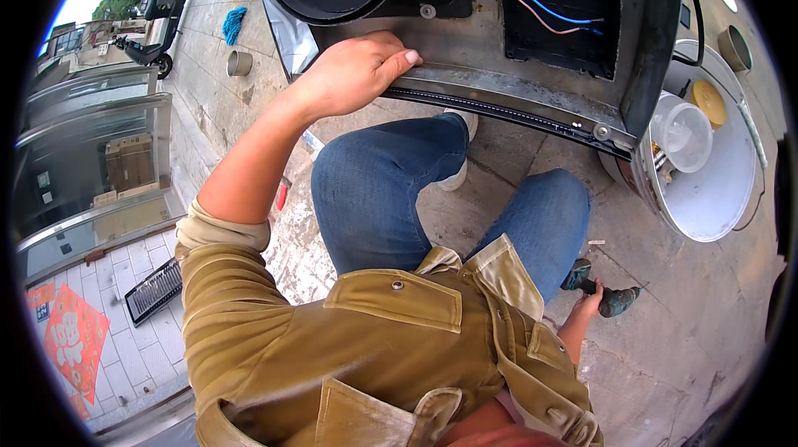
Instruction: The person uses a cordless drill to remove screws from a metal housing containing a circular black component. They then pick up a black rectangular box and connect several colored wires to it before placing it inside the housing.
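Observation:
A large metal appliance housing [490,85] with a round black opening and exposed wires stands in front of my knees. My left hand [357,73] is closed over its near edge, the thumb lying along the metal and the other fingers partly hidden. Low at my right side, beside my knee, my right hand [588,304] is wrapped round the handle of a dark green cordless drill [619,302]. The drill's tip points right, away from the housing. Blue and pink wires [540,11] hang loose in the housing's rectangular black recess.
A white bucket [727,189] holding a clear plastic tub [683,135] and a yellow lid stands right of the housing. A metal cup [239,63] and blue gloves [234,25] lie on the paving at left. A black grille [154,292] leans by the glass door; a scooter [162,19] is parked beyond.

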{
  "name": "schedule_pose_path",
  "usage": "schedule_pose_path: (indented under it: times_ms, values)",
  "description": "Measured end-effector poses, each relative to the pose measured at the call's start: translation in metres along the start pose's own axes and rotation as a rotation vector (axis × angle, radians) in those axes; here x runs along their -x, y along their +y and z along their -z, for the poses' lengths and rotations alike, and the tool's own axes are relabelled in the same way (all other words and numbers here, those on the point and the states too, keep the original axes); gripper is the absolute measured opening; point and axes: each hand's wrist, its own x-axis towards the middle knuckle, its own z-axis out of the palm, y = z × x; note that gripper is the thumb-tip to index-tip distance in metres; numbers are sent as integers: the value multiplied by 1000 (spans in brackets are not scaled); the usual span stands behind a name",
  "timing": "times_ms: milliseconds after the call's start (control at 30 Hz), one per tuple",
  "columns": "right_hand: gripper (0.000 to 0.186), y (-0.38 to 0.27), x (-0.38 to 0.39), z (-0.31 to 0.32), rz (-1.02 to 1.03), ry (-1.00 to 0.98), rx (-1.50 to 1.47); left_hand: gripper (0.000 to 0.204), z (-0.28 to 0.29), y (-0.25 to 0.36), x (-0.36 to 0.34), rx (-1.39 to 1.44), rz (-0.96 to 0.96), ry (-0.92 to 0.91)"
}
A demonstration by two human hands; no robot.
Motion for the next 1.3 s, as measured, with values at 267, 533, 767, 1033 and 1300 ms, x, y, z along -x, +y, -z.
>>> schedule_pose_path:
  times_ms: [267,533,767,1033,1300]
  values:
    - [9,8,-14,9,112,-37,-23,38,-5,-6,-11,-5,88,79]
    - [12,2,10,-14,205,98,-82,25,-16,-22,-21,97,184,115]
    - [31,-49,51,36,170,-15,-183,20,-10,-15,-24,-14,127,97]
    - [24,-117,93,76,563,-122,-295,22,-5,-37,-2,132,27,237]
    - [47,-195,255,52,825,-699,-601,27,22,-68,30,340,-235,162]
